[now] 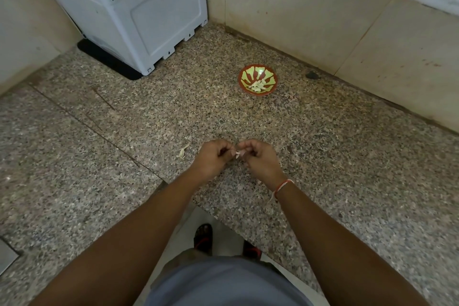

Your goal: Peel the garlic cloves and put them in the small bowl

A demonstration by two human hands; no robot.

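Between both hands [237, 156], a garlic clove [238, 154], mostly hidden.

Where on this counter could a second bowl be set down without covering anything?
Bare stone lies between the hands and the small bowl, and in the wide stretch left of the garlic skins, in front of the white appliance. The right side, along the wall, is also open. Crowded spots: around the hands, which pinch a garlic clove, and the appliance corner.
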